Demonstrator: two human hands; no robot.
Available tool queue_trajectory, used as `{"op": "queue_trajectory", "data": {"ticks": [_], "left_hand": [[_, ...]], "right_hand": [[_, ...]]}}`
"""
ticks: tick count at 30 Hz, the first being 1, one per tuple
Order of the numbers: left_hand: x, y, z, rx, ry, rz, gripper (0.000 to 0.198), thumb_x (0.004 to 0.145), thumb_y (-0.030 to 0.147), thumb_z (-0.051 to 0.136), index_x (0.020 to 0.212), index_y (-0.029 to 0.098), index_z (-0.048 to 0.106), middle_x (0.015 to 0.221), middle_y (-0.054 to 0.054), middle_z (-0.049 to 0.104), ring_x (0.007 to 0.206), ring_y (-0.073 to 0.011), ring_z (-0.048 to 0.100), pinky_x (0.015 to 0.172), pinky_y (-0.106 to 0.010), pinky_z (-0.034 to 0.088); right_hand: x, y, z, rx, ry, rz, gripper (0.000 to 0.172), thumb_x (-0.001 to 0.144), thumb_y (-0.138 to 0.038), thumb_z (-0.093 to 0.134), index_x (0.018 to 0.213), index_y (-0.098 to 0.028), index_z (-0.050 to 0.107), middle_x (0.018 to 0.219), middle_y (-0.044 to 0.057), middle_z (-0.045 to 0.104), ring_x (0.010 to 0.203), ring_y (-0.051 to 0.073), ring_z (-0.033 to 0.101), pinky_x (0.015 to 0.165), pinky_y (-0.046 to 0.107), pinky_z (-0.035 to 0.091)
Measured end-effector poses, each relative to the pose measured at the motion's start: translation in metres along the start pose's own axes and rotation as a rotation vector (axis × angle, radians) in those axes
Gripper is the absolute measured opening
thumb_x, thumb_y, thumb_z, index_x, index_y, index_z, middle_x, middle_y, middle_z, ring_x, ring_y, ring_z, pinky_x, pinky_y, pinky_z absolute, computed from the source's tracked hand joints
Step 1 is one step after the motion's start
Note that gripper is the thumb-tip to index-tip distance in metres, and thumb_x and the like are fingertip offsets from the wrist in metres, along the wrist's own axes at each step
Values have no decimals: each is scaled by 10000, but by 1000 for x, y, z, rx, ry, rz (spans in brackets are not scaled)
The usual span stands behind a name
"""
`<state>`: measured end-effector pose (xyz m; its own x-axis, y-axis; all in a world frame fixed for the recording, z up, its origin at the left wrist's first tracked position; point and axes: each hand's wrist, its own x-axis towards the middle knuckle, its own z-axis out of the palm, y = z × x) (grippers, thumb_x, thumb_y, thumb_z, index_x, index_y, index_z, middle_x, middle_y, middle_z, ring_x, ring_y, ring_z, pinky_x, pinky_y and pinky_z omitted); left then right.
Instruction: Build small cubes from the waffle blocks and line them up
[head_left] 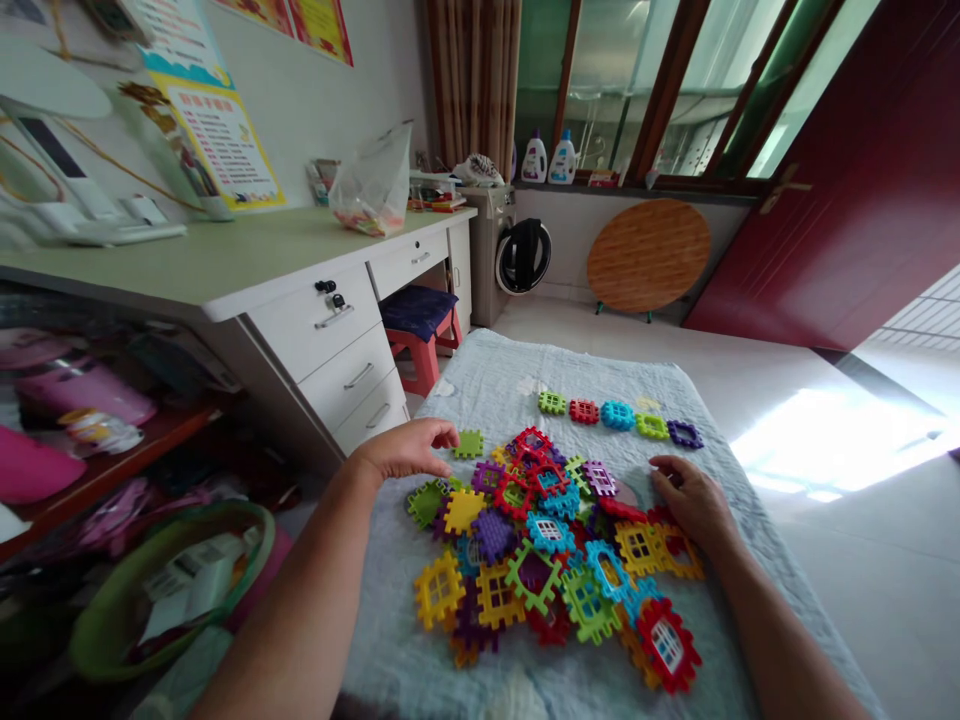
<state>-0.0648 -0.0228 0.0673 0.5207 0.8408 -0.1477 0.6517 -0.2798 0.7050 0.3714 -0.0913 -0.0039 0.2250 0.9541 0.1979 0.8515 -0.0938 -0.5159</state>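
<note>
A heap of colourful plastic interlocking building tiles lies on the cloth-covered surface between my hands. My left hand hovers at the heap's left side, thumb and fingers apart with nothing between them. Close to its fingertips lies a flat green tile. On the right, my right hand rests with fingers loosely bent beside the heap, near a yellow window tile; nothing shows in its grasp. Behind the heap runs a row of several separate tiles: green, red, a blue tile, green and purple.
A pale blue cloth covers the surface. To the left stand a desk with drawers, a pink stool and a green basket. A washing machine, a round wooden board and a red door are farther back.
</note>
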Motion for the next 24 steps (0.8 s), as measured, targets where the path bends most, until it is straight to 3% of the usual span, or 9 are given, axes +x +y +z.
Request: {"op": "queue_trajectory", "data": {"ticks": [5, 8, 14, 16, 19, 21, 24], "left_hand": [[-26, 8, 15, 188, -112, -54, 474, 512, 218, 700, 976, 206, 603, 961, -28, 589, 872, -218, 543, 747, -263, 413], [-34, 8, 21, 243, -124, -81, 402, 542, 173, 628, 941, 191, 586, 861, -5, 560, 787, -185, 517, 677, -242, 393], [-33, 5, 7, 90, -118, -48, 210, 620, 181, 548, 829, 181, 573, 679, 37, 492, 645, -139, 481, 563, -213, 347], [-28, 6, -1, 129, -36, -23, 169, 633, 158, 521, 792, 181, 574, 681, 31, 511, 646, -138, 491, 575, -218, 352], [-18, 10, -1, 299, 223, -2, 184, 628, 94, 486, 760, 188, 574, 746, 7, 546, 680, -149, 515, 624, -241, 378], [-11, 12, 8, 404, 376, 30, 233, 631, 53, 466, 778, 199, 571, 809, -11, 561, 738, -165, 534, 675, -261, 400], [-5, 12, 27, 469, 441, 104, 306, 637, 10, 452, 830, 215, 574, 876, -25, 584, 851, -187, 552, 767, -284, 423]], "right_hand": [[1, 0, -1, -5, 11, -15, 353, 730, -420, 466, 916, -199, 668, 733, 33, 657, 638, 182, 593, 630, 309, 447], [1, 0, -1, -3, -3, -3, 372, 726, -426, 467, 930, -189, 670, 752, 38, 659, 653, 182, 595, 645, 309, 443], [1, 1, 0, 3, -17, 11, 371, 736, -430, 465, 942, -196, 667, 767, 37, 657, 677, 186, 594, 660, 309, 438], [1, 1, 0, 8, -16, 16, 366, 735, -425, 467, 939, -200, 669, 768, 36, 660, 683, 187, 597, 664, 308, 436], [2, 2, 0, 6, -19, 30, 357, 730, -421, 474, 933, -206, 674, 765, 33, 663, 690, 189, 600, 666, 308, 432], [3, 2, 0, 10, -19, 35, 356, 731, -423, 475, 933, -209, 675, 757, 32, 664, 686, 189, 600, 663, 306, 431], [3, 1, 0, 9, -17, 38, 352, 734, -426, 471, 924, -212, 677, 746, 30, 664, 686, 189, 599, 663, 303, 429]]}}
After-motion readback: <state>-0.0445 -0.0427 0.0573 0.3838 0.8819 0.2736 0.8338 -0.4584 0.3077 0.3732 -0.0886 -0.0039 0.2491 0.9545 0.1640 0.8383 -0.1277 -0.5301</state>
